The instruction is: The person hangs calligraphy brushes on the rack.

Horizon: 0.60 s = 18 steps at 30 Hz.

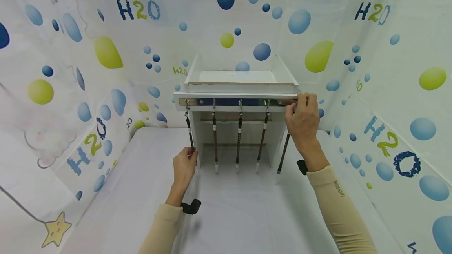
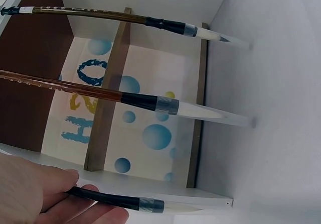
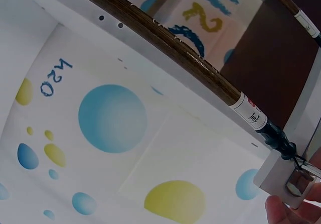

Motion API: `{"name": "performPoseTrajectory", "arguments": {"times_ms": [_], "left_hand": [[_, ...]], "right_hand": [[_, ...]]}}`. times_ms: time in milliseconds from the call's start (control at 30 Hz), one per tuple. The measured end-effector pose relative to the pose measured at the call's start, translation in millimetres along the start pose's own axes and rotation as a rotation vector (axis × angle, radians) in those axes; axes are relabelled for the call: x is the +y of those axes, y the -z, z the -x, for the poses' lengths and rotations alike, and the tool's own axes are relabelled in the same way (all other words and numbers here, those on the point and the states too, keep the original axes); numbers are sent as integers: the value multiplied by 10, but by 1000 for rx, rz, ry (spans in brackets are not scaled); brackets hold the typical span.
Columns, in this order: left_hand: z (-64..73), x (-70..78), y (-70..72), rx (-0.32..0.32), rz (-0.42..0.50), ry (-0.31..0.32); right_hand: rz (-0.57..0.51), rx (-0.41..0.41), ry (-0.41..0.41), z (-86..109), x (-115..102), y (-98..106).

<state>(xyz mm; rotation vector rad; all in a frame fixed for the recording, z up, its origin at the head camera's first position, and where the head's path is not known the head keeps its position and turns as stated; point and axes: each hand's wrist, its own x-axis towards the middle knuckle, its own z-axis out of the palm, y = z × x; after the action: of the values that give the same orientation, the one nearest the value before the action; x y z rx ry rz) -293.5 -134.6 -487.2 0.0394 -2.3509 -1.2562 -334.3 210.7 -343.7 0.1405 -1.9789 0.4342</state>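
Note:
Several calligraphy brushes hang bristles down from metal hooks on a hook rail (image 1: 227,103) along the front of a white shelf unit (image 1: 181,96). My left hand (image 1: 184,166) pinches the leftmost brush (image 2: 118,200) low on its dark shaft, just above the ferrule. Its white bristles stick out past the fingertips. My right hand (image 1: 303,118) grips the right end of the rail, fingers curled at the last hook (image 3: 296,181). From that hook hangs the rightmost brush (image 3: 200,66), tilted, with a white label near its top. Part of the last hook is hidden by the fingers.
Three more brushes, including a middle one (image 1: 239,140), hang between my hands before the unit's open front. The unit stands on a white covered surface (image 1: 233,214). Walls printed with bubbles and "H2O" (image 1: 139,10) surround it.

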Motion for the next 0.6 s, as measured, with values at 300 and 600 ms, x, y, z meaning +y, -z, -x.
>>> {"name": "performPoseTrajectory", "arguments": {"times_ms": [300, 600], "left_hand": [[-3, 12, 4, -3, 3, 17], [-3, 38, 22, 9, -3, 35]], "right_hand": [[-18, 0, -15, 7, -8, 5], [-13, -7, -20, 14, -1, 0]]}}
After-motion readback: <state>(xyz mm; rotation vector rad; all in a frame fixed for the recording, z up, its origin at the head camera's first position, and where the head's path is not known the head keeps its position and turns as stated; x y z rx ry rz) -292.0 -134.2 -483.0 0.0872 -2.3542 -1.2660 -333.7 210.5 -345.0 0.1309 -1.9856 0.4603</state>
